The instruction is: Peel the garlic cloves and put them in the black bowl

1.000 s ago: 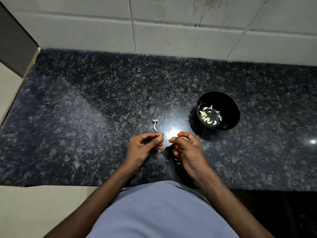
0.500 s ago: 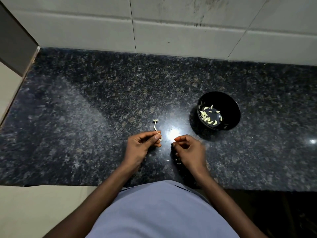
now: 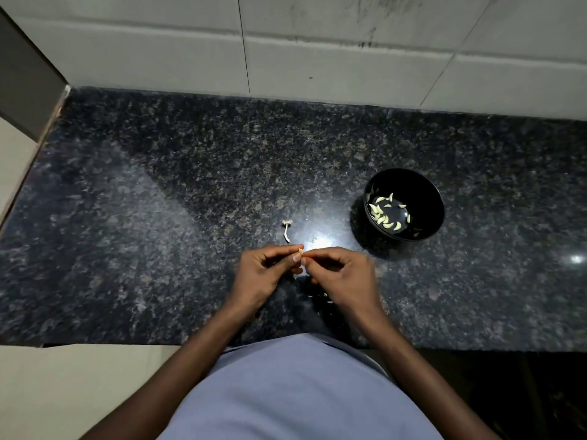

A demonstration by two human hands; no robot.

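My left hand (image 3: 265,273) and my right hand (image 3: 341,274) meet fingertip to fingertip low over the dark granite counter (image 3: 158,217). Between the left thumb and forefinger I pinch a small pale garlic clove (image 3: 300,249); only its tip shows. The right fingertips pinch at the same clove from the right side. A black bowl (image 3: 425,198) stands to the right and a little farther back, with several peeled cloves (image 3: 384,214) lying in its bottom.
A bare garlic stem with its root end (image 3: 286,229) lies on the counter just beyond my left hand. A few bits of peel (image 3: 327,300) lie under my right wrist. A tiled wall (image 3: 317,49) closes the back; the counter's front edge runs by my body.
Half a second ago my hands were apart, the left one holding the clove. Now the right hand has moved back in and its fingertips touch the clove again.
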